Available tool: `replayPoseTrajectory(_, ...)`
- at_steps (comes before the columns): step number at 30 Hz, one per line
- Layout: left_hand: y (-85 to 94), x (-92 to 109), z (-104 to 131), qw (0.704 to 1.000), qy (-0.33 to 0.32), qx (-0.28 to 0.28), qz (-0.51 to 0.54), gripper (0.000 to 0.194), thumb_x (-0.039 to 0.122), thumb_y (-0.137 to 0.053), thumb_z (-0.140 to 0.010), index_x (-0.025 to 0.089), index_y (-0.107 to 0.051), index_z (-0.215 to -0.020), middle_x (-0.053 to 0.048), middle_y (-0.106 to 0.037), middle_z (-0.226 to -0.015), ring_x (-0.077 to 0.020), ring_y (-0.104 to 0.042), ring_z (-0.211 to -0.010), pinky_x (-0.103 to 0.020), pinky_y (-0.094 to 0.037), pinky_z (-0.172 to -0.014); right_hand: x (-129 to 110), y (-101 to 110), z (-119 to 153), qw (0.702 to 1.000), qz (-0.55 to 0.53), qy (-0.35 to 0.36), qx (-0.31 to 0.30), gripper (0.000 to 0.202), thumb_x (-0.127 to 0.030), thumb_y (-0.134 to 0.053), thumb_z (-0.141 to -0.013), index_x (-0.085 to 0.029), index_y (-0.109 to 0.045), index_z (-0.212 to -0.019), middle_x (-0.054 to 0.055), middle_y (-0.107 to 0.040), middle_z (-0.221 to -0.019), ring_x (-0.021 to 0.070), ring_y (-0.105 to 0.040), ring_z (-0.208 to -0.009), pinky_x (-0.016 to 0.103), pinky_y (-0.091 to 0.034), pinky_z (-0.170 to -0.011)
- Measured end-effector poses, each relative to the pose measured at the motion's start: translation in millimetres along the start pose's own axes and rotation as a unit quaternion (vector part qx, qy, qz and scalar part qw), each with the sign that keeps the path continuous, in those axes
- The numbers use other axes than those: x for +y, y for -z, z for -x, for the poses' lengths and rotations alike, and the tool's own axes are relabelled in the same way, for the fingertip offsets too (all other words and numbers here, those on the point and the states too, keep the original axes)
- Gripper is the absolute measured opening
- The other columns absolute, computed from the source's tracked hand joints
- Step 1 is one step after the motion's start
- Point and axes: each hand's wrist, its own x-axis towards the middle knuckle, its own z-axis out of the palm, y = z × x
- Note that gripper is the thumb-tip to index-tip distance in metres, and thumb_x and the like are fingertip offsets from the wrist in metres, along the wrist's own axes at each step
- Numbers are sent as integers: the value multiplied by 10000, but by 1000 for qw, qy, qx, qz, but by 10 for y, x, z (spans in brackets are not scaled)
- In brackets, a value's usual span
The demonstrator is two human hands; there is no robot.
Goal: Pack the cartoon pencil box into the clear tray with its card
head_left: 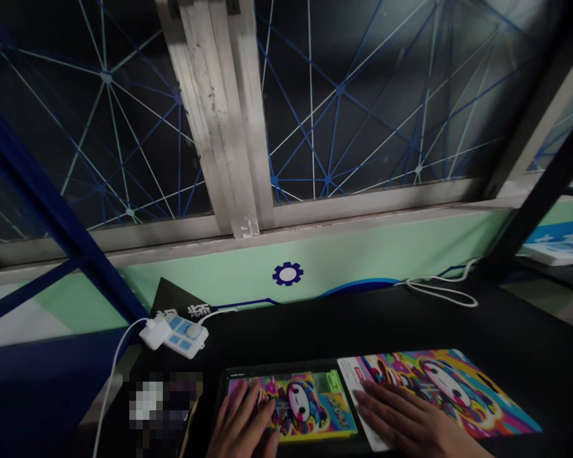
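Tabletop (pixel 310 334), black, below green wall (pixel 363 248) and window (pixel 372 140); left hand (pixel 243 423) spread on patterned case (pixel 310 410), right hand (pixel 410 416) flat on card (pixel 458 385).

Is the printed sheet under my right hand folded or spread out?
Spread out: the sheet lies flat on the table, no fold showing.

In front of you, the bench (pixel 315 337) looks smooth, dark and mostly matt. The power strip (pixel 186 337) looks like white plastic with blue panels. You have a window frame (pixel 219 114) of dull metal, scuffed and rough in patches, around smooth glass (pixel 377 114) with a faint gloss.
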Motion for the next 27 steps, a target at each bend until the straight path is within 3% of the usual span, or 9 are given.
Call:
replayPoseTrajectory(3, -2, 54, -4, 1000, 25, 6, 11, 335, 418, -593, -934, 329, -699, -1239, -28, -740, -1287, -253, -739, -1114, -382, -655, -804, 18, -40, 27, 1000, -4, -3, 9, 677, -332, -571, -1008, -219, -276, -1607, 21, -439, -1584, 208, -436, -1451, 299, -388, -1190)
replayPoseTrajectory(7, -27, 180, 17, 995, 97, -3, 26, 316, 372, -470, -997, 341, -718, -1191, -18, -727, -1311, -266, -708, -1176, -442, -628, -878, 49, -84, 71, 1000, -7, -13, 11, 676, -358, -571, -1007, -238, -283, -1607, 13, -447, -1585, 222, -441, -1453, 324, -418, -1174)
replayPoseTrajectory(16, 35, 109, -1, 997, 60, -12, 35, 339, 355, -556, -947, 337, -691, -1257, -32, -726, -1313, -266, -715, -1163, -412, -624, -869, 56, -50, 351, 999, 20, -33, 13, 647, -368, -560, -1004, -211, -339, -1592, 22, -479, -1572, 226, -471, -1435, 303, -419, -1163)
replayPoseTrajectory(21, 64, 173, -24, 994, 100, -12, 51, 340, 256, -523, -946, 315, -703, -1228, -53, -725, -1314, -278, -693, -1201, -452, -587, -943, 20, -55, 398, 997, 68, -43, 7, 625, -363, -519, -1021, -203, -331, -1595, 30, -476, -1574, 219, -442, -1456, 316, -419, -1159)
replayPoseTrajectory(27, 58, 193, -17, 991, 115, -16, 72, 328, 294, -512, -966, 322, -705, -1229, -48, -718, -1326, -280, -680, -1218, -448, -577, -959, 21, -43, 378, 991, 119, -52, 24, 592, -347, -464, -1037, -185, -335, -1592, 26, -465, -1582, 215, -450, -1451, 317, -432, -1141)
